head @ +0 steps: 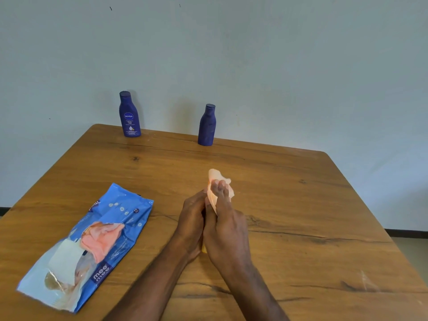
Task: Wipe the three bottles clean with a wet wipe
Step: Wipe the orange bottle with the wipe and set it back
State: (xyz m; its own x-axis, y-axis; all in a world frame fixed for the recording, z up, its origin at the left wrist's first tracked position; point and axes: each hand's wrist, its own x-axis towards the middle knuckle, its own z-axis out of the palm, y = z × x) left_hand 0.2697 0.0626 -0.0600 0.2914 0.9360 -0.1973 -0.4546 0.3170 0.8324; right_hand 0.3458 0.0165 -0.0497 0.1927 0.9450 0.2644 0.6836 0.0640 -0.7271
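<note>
Two dark blue bottles stand upright at the table's far edge: one with a Nivea label (129, 114) at the left, one showing its plain back (207, 126) nearer the middle. My hands are pressed together at the table's centre. My right hand (225, 232) grips a pale peach wet wipe (216, 179), its fingers curled over the cloth. My left hand (191, 223) wraps around something held between both hands. Only a yellow sliver (203, 249) of that object shows near the wrists; the rest is hidden.
A blue pack of wet wipes (129, 212) lies flat at the front left, its flap open and a pinkish wipe (102, 242) poking out. The wooden table (301, 205) stands against a pale wall.
</note>
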